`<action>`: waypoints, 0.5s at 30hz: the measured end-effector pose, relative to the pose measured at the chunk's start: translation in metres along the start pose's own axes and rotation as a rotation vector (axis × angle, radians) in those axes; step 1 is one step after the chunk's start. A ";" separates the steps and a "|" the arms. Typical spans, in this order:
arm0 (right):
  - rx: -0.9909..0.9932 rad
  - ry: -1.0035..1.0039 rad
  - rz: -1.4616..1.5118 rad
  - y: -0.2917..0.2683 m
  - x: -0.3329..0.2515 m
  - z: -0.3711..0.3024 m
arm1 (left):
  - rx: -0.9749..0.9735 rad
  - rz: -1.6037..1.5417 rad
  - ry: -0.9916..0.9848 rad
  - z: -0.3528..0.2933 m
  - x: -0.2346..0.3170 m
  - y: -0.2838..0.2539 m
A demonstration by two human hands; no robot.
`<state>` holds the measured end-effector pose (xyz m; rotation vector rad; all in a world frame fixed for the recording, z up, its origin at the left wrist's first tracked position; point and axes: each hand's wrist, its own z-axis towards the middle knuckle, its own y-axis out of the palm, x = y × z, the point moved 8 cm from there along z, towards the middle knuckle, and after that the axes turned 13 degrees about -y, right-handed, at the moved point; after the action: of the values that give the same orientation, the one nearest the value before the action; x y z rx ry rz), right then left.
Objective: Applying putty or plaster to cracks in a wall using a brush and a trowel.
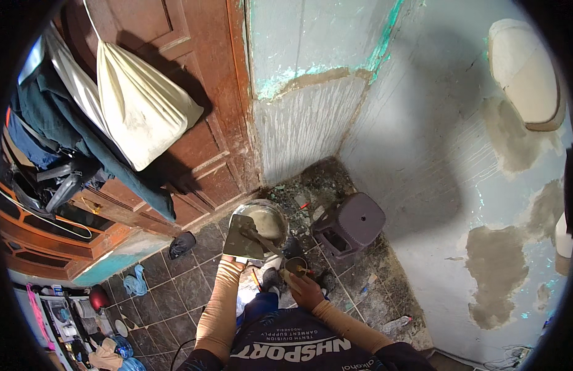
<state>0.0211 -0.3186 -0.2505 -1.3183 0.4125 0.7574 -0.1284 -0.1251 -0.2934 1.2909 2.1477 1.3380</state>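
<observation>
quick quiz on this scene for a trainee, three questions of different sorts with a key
1. Multiple choice: what hangs in front of the brown door?
a) a round mirror
b) a pale cloth bag
c) a wooden ladder

2. True or false: in the picture, the dark stool stands to the right of the round bucket.

3. Fill in the missing word: the left hand holds a flat, four-cornered ____ near the bucket.

Key:
1. b
2. True
3. board
</observation>
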 end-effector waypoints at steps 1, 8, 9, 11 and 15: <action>-0.003 0.007 -0.004 -0.004 -0.002 -0.001 | 0.013 -0.019 -0.033 -0.004 -0.006 0.002; -0.016 0.043 -0.037 -0.010 0.002 -0.011 | 0.022 -0.182 -0.003 0.015 -0.021 -0.027; -0.002 0.056 -0.030 -0.011 0.005 -0.013 | 0.019 -0.183 -0.008 0.020 -0.023 -0.027; 0.001 0.038 -0.037 -0.014 0.007 -0.014 | -0.027 -0.178 0.051 0.025 -0.019 -0.029; -0.064 0.001 -0.085 -0.027 0.006 -0.010 | -0.077 -0.162 0.072 0.022 -0.012 -0.035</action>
<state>0.0454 -0.3289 -0.2373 -1.3871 0.3332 0.7043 -0.1263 -0.1282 -0.3362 1.0309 2.1733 1.4040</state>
